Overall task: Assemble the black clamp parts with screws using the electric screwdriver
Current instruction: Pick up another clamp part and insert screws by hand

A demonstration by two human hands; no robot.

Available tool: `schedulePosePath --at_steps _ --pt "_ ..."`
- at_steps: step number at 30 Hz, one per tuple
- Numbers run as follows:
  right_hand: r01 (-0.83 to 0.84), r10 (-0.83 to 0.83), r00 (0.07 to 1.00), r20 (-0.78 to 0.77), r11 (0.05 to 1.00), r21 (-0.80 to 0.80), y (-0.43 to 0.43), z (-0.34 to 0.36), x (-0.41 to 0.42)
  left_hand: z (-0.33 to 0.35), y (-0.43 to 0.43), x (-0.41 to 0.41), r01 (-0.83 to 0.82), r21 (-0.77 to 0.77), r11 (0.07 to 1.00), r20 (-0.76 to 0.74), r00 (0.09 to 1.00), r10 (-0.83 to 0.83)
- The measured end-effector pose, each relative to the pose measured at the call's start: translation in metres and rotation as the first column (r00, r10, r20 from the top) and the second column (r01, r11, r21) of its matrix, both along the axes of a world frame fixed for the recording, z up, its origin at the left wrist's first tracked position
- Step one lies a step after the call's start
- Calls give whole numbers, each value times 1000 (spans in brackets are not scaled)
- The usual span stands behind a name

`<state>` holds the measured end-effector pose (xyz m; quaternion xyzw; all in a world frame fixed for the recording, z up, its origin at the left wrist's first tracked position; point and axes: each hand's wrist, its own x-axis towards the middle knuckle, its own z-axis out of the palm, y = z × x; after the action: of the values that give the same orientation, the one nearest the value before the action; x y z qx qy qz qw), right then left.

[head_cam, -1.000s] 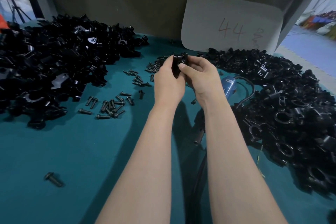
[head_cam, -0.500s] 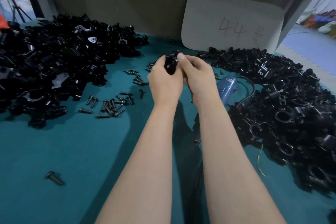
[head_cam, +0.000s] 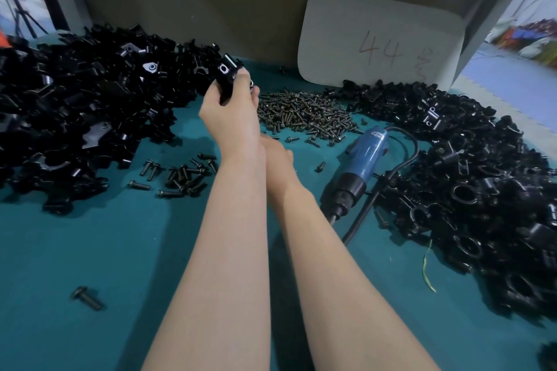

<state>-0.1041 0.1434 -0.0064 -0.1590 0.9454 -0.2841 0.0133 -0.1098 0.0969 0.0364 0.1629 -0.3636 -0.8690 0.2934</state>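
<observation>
Black clamp part (head_cam: 225, 75) is in the air above the far middle of the teal table (head_cam: 90, 250); the left hand (head_cam: 232, 117) holds it, with the fingers curled around it and clamped on it; its round hole is turned toward the camera. It is just beside the big pile of clamp parts (head_cam: 75, 105) that covers the far left of the table. The right hand (head_cam: 278, 156) is lower, mostly hidden behind the left wrist; I cannot tell if its fingers are apart or together. The electric screwdriver (head_cam: 360, 166), blue with a black front part, lies on the table just right of the right forearm, its tip toward the near edge; its black cable (head_cam: 404, 159) bends beside it. A heap of screws (head_cam: 304, 113) lies at the far middle; behind it a white card (head_cam: 379, 42) with "44" written on it stands at the far edge. A second pile of black clamps (head_cam: 470, 178) fills the right side. Some loose screws (head_cam: 184, 173) lie left of the left forearm; one single screw (head_cam: 87, 298) lies toward the near left corner.
</observation>
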Motion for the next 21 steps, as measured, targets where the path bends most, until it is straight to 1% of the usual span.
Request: schedulePosePath --at_steps 2,4,6,7,9,12,14,16,17,19,21 --pt "48 -48 999 -17 999 4 3 2 -5 0 0 0 21 0 1000 6 1000 -21" --pt "137 -137 991 3 986 -96 11 9 -9 -2 1 0 59 28 998 28 998 -60" --pt "204 -212 977 -21 960 -194 23 19 -13 -5 2 -2 104 43 994 72 992 -107" --pt "227 -248 968 -47 938 -263 31 23 -15 -7 3 -2 128 46 991 97 986 -132" --pt "267 -326 943 -68 863 -429 45 32 -19 -10 5 -3 173 65 983 124 976 -180" --pt "298 -385 922 -24 750 -591 57 40 -22 -16 12 -4 227 39 973 121 966 -230" --pt "291 -365 931 11 723 -626 58 42 -22 -20 18 -5 251 -35 967 148 959 -244" --pt "275 -347 938 -15 767 -579 56 42 -21 -25 23 -6 243 -176 954 207 956 -206" --pt "262 -338 941 -37 791 -553 55 42 -21 -27 24 -7 228 -275 934 239 957 -163" --pt "241 -331 939 -97 831 -502 53 43 -21 -30 26 -7 195 -484 853 284 957 -58" --pt "237 -332 933 -136 855 -460 51 44 -20 -33 27 -6 174 -624 762 296 955 24"
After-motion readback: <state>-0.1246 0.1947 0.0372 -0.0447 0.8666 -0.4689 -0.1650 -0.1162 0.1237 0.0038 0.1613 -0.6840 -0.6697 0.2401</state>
